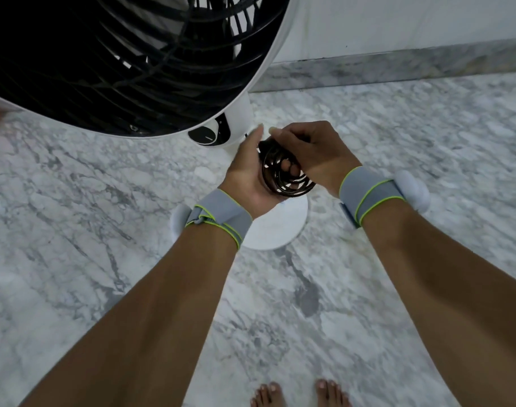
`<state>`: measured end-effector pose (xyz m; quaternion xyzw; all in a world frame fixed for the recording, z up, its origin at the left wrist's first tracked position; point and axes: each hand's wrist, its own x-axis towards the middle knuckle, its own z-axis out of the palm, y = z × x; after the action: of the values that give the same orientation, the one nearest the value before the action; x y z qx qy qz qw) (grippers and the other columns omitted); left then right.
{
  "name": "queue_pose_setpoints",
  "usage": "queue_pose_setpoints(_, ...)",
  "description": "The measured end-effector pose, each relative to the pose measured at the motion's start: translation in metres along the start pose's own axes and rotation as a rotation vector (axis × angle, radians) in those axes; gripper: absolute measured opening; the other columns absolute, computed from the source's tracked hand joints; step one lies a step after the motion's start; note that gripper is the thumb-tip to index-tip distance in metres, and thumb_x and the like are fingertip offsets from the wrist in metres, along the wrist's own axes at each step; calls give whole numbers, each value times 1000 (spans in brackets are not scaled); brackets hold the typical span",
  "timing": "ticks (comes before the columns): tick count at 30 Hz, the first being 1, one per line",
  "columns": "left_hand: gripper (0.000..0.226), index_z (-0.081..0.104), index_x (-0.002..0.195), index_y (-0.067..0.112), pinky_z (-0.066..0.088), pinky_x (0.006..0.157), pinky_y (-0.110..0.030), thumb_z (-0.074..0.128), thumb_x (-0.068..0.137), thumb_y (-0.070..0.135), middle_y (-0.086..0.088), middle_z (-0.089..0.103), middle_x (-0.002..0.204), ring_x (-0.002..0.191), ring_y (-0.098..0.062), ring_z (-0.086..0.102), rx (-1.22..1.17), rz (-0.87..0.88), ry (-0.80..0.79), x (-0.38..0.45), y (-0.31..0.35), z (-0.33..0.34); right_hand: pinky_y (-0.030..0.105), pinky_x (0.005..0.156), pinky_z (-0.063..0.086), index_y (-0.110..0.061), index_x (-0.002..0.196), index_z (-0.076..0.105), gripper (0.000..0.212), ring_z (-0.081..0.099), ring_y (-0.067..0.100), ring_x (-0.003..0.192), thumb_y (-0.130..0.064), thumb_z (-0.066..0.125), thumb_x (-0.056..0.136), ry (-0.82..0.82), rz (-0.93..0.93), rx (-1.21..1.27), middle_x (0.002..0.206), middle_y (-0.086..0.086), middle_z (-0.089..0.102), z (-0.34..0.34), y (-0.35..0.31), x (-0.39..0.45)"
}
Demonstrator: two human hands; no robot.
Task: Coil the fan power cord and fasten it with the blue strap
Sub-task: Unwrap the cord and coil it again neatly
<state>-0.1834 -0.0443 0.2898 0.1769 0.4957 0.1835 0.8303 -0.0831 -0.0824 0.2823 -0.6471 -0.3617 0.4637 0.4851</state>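
Grey, lime-edged wristbands (pixel 221 214); seemingly barefoot.

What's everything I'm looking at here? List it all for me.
Fan: one, white with a black grille, upper left, standing on a round white base.
Dial: one, black, on the fan's post.
Cord: one, dark, coiled in loops between the hands.
Floor: grey-white marble, with a matching skirting along the wall.
Blue strap: not visible.
Wristbands: two, grey with green edging.
Feet: two, bare, bottom edge.
Left hand: cradles the coil.
Right hand: grips the coil's top.
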Motion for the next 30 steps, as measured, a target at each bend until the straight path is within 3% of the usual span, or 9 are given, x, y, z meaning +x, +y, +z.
queue_pose_setpoints(3,24,55,83,14,39,53,-20,39,94,28,5,40,42,39,-9,39,13,86,85,4,-5,5,7,38,38,-3,85,59,20,51,-2,34,-21,59,93,54,16,6,54,1,56,5,-1,0)
queue_pose_setpoints(7,29,50,72,13,37,54,-22,38,96,25,6,35,38,37,-10,36,-144,151,128,8,-13,9,16,43,43,-10,79,54,29,56,10,36,-34,69,83,306,163,299,54,3,60,9,6,-3)
queue_pose_setpoints(11,16,52,88,11,41,50,-20,44,96,23,5,42,41,38,-9,42,-198,211,157,7,-24,11,17,49,46,-12,85,60,27,56,7,43,-35,73,79,366,132,383,53,-5,61,13,19,-16)
queue_pose_setpoints(16,19,58,83,15,47,62,-25,51,94,28,1,59,55,59,-14,57,33,299,275,3,-29,4,23,52,42,-14,72,56,23,46,10,44,-28,62,90,410,71,296,55,0,52,12,18,-12)
queue_pose_setpoints(20,21,50,91,16,50,85,-38,67,87,27,-16,64,104,90,-24,59,287,604,562,3,-22,-5,21,47,37,-14,66,53,28,40,9,41,-25,62,90,369,10,277,53,1,49,2,15,-10)
queue_pose_setpoints(22,24,48,78,19,51,84,-31,68,85,29,-13,65,99,83,-15,58,422,744,637,-1,-23,-8,21,48,37,-13,65,53,29,38,9,41,-24,63,90,341,-8,264,52,1,47,0,16,-9)
queue_pose_setpoints(25,37,45,60,20,40,60,-11,68,82,39,13,54,59,57,0,47,590,862,595,-9,-30,-4,20,50,38,-15,64,53,29,40,8,43,-23,63,90,308,-35,223,50,-2,48,-3,18,-8)
queue_pose_setpoints(28,15,53,84,23,40,78,-13,66,81,31,9,59,91,85,-6,51,857,1017,440,-12,-28,5,21,50,37,-15,62,54,30,39,12,46,-23,63,90,259,-62,216,53,5,50,-6,19,-8)
queue_pose_setpoints(30,14,60,97,20,44,89,-22,59,83,25,11,61,94,91,-8,55,1031,936,264,-10,-19,12,22,50,35,-13,63,54,30,38,15,49,-22,62,90,229,-85,240,59,13,51,-8,18,-6)
